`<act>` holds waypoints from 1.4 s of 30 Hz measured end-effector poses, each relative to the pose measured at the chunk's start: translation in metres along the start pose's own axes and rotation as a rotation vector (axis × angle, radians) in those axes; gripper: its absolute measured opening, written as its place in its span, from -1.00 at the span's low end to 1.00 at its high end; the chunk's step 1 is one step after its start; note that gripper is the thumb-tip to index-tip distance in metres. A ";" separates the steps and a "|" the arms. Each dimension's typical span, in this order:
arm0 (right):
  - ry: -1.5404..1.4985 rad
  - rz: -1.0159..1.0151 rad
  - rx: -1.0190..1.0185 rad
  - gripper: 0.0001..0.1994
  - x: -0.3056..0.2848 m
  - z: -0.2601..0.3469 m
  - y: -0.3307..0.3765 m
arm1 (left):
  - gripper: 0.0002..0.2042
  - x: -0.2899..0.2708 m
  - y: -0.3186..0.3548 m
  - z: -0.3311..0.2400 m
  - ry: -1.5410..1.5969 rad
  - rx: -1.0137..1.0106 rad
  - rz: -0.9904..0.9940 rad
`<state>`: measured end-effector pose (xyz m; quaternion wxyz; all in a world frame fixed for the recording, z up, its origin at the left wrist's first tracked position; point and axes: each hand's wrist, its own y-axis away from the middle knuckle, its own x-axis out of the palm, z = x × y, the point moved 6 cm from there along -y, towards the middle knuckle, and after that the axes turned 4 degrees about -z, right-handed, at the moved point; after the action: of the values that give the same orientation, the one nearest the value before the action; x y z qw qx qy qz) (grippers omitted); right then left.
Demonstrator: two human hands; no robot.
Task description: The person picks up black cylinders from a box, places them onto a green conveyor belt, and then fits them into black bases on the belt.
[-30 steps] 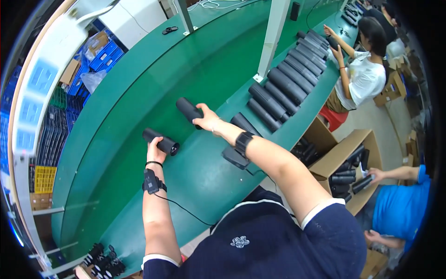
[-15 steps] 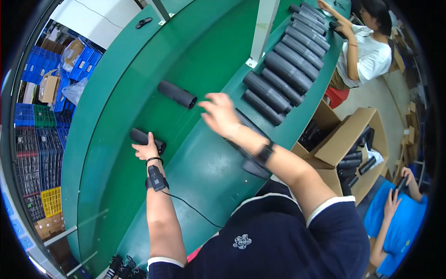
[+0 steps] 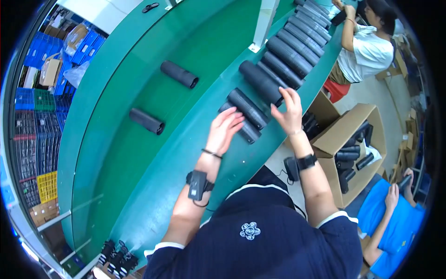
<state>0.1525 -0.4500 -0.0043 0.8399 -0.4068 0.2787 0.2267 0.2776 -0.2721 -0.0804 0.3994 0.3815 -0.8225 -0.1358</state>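
My left hand (image 3: 225, 131) lies with fingers stretched over the near end of a pair of black perforated tubes (image 3: 249, 109) on the green ledge. My right hand (image 3: 290, 111) has its thumb and fingers about the near end of a thicker-looking black tube (image 3: 260, 81). That tube lies slantwise beside the row and partly covers the tube behind it. Two more black tubes, an upper one (image 3: 179, 74) and a lower one (image 3: 147, 121), rest apart on the sunken green belt to the left. Dark devices are strapped to both my wrists.
A row of black tubes (image 3: 304, 35) runs up the ledge toward a co-worker (image 3: 367, 49). A metal post (image 3: 265, 23) stands at the ledge. Cardboard boxes (image 3: 332, 135) of black parts sit at right, near another person in blue (image 3: 395, 209). Stacked crates (image 3: 25, 153) line the left.
My left hand has let go of the lower belt tube and moved right to the ledge. My right hand has moved right to the end of a tube by the row.
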 end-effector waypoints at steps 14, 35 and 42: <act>-1.418 0.425 0.908 -0.48 0.035 0.093 0.123 | -0.54 0.009 0.030 0.002 0.583 0.085 0.292; -1.248 0.553 0.831 -0.36 0.048 0.110 0.140 | -0.60 -0.042 0.055 0.029 0.549 0.136 0.210; -0.756 0.524 0.443 -0.35 0.049 0.099 0.151 | -0.61 -0.068 0.054 0.051 0.459 0.014 -0.025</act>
<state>0.1247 -0.2769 -0.0695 0.8631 -0.0248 0.0892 0.4966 0.2377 -0.1901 -0.1223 0.5717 0.4153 -0.7062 -0.0447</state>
